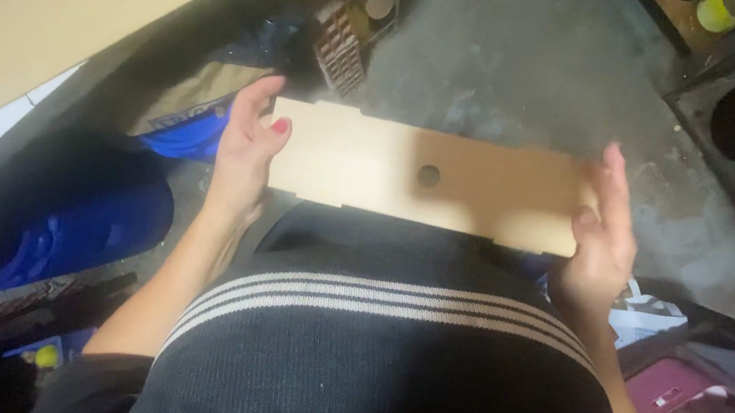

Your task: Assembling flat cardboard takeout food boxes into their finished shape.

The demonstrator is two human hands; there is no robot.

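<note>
One head-worn camera here, looking steeply down from close above over the dark striped-knit lap [369, 362] toward the grey concrete floor [528, 69].

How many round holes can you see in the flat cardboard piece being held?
1. A single round hole sits near the middle of the flat cardboard piece, between the left hand and right hand; the hands may hide others.

A long, flat piece of tan cardboard [430, 178] is hanging level in front of the person's lap, stretching left to right and tilting slightly down toward the right. A small round hole is sitting near its middle, and its near and far edges are showing stepped notches toward the left end.
</note>
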